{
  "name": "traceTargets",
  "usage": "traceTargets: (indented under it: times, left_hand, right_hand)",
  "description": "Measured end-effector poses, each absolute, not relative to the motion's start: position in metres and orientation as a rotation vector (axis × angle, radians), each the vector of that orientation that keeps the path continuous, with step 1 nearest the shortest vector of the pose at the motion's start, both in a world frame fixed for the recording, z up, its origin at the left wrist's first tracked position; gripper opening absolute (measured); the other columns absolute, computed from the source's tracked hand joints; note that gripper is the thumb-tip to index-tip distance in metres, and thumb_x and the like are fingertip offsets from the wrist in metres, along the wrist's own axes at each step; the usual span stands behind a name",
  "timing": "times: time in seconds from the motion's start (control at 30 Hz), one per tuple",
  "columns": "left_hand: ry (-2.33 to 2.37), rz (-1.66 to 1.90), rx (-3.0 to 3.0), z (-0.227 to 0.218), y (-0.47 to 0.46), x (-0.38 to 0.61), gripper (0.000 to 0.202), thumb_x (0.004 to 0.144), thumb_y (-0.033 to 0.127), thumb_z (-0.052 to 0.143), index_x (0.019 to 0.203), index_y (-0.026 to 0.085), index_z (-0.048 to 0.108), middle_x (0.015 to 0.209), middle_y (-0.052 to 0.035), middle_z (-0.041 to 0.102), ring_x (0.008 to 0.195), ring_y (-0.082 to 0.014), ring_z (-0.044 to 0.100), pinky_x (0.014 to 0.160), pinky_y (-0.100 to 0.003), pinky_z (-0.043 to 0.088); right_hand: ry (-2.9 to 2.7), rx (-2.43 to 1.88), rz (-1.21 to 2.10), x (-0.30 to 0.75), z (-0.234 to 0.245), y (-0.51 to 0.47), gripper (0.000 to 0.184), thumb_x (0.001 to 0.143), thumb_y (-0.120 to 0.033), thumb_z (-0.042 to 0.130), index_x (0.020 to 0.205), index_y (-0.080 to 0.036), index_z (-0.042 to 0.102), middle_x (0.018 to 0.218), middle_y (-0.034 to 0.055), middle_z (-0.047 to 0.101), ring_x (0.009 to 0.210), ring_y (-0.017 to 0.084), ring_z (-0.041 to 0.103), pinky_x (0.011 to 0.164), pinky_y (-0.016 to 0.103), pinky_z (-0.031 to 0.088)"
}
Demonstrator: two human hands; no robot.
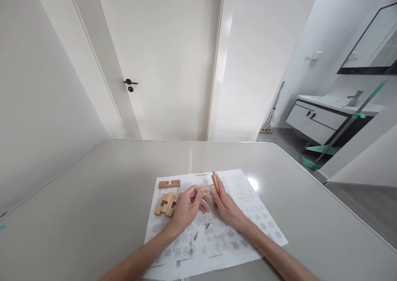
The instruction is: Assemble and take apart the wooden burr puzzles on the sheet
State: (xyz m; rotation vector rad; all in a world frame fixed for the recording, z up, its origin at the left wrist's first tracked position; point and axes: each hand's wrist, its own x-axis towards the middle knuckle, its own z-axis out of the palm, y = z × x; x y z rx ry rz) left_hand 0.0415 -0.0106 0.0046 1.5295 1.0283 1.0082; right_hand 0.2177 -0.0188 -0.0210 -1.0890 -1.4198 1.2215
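Observation:
Above the printed sheet, my left hand (186, 206) pinches a pale notched wooden puzzle piece (204, 191). Close by on its right, my right hand (226, 206) is closed on another wooden puzzle piece (215, 182), which stands nearly upright along the fingers. The two pieces meet or nearly meet between my hands; fingers hide whether they interlock. Left of my left hand, several notched wooden pieces (166, 203) lie grouped together, partly behind its fingers. A darker flat piece with a cutout (169, 184) rests alone near the sheet's far left corner.
Beneath everything is a white paper sheet (248, 215) with small printed diagrams, on a light grey table (102, 202) with a seam across it. Beyond the table's far edge is a white door (167, 58). A sink cabinet (319, 117) and a green dustpan (310, 162) stand at right.

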Motion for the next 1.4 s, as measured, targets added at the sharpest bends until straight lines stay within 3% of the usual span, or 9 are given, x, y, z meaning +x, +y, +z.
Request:
traceTargets:
  times: [0.2,0.33,0.5,0.67,0.83,1.03,1.1,1.2,1.4]
  left_hand:
    - [0.979,0.952,1.531,0.011,-0.009,0.040,0.044,0.098,0.058,0.051,0.089,0.017,0.064,0.073,-0.0041,0.070,0.056,-0.0178,0.070,0.056,-0.029,0.059]
    - [1.003,0.978,1.542,0.006,-0.012,0.044,0.041,0.099,0.056,0.050,0.100,0.018,0.066,0.076,-0.0045,0.072,0.056,-0.0179,0.071,0.056,-0.029,0.059]
    - [1.022,1.007,1.507,0.002,-0.015,0.050,0.041,0.098,0.055,0.052,0.105,0.017,0.065,0.080,-0.0049,0.073,0.054,-0.0175,0.069,0.053,-0.029,0.058]
    - [1.009,0.977,1.561,0.002,-0.011,0.046,0.041,0.100,0.055,0.050,0.102,0.017,0.067,0.072,-0.0021,0.067,0.052,-0.0154,0.067,0.053,-0.027,0.057]
    - [1.011,0.968,1.574,0.002,-0.010,0.046,0.041,0.099,0.054,0.050,0.100,0.017,0.068,0.071,-0.0021,0.067,0.052,-0.0155,0.067,0.052,-0.026,0.057]
    - [1.017,0.989,1.491,-0.001,-0.013,0.050,0.043,0.098,0.055,0.053,0.112,0.016,0.068,0.087,-0.0080,0.076,0.060,-0.0204,0.073,0.059,-0.033,0.063]
    - [1.007,0.981,1.488,-0.002,-0.013,0.050,0.044,0.098,0.055,0.053,0.112,0.016,0.069,0.088,-0.0086,0.076,0.061,-0.0212,0.074,0.060,-0.034,0.063]
    - [0.998,0.971,1.507,-0.003,-0.013,0.049,0.044,0.098,0.055,0.054,0.111,0.016,0.070,0.083,-0.0078,0.075,0.061,-0.0209,0.073,0.059,-0.033,0.063]
    - [1.001,0.981,1.495,-0.002,-0.014,0.050,0.045,0.098,0.055,0.053,0.113,0.016,0.069,0.086,-0.0077,0.075,0.061,-0.0206,0.074,0.057,-0.031,0.062]
  right_hand:
    - [-1.455,-1.031,1.277,0.224,-0.009,-0.019,0.071,0.098,-0.060,0.052,0.160,-0.033,0.030,0.074,-0.0016,0.053,0.058,0.017,0.041,0.057,0.030,0.037]
    - [-1.416,-1.056,1.190,0.219,-0.009,-0.019,0.070,0.096,-0.060,0.053,0.158,-0.032,0.035,0.076,-0.0009,0.056,0.060,0.018,0.043,0.060,0.031,0.042]
    - [-1.444,-1.039,1.169,0.212,-0.011,-0.020,0.071,0.102,-0.058,0.042,0.163,-0.030,0.019,0.086,0.0018,0.059,0.067,0.020,0.047,0.069,0.034,0.046]
    - [-1.572,-1.040,1.192,0.220,-0.010,-0.017,0.069,0.102,-0.061,0.040,0.162,-0.029,0.025,0.074,-0.0005,0.054,0.062,0.019,0.045,0.064,0.032,0.043]
    - [-1.651,-1.065,1.184,0.224,-0.012,-0.015,0.069,0.105,-0.061,0.033,0.164,-0.029,0.017,0.077,0.0007,0.056,0.063,0.020,0.049,0.066,0.033,0.046]
    - [-1.626,-1.120,1.024,0.217,-0.018,-0.016,0.065,0.107,-0.056,0.027,0.164,-0.028,0.014,0.117,0.0113,0.064,0.090,0.023,0.061,0.091,0.040,0.050]
    - [-1.663,-1.106,1.038,0.217,-0.019,-0.015,0.063,0.107,-0.054,0.027,0.164,-0.027,0.016,0.109,0.0096,0.065,0.094,0.024,0.062,0.098,0.042,0.048]
    - [-1.729,-1.083,1.077,0.219,-0.019,-0.014,0.062,0.108,-0.052,0.027,0.164,-0.027,0.016,0.087,0.0034,0.063,0.084,0.023,0.063,0.102,0.046,0.046]
    - [-1.704,-1.070,1.015,0.218,-0.022,-0.015,0.064,0.108,-0.050,0.028,0.164,-0.022,0.015,0.076,-0.0003,0.056,0.077,0.022,0.062,0.106,0.047,0.042]
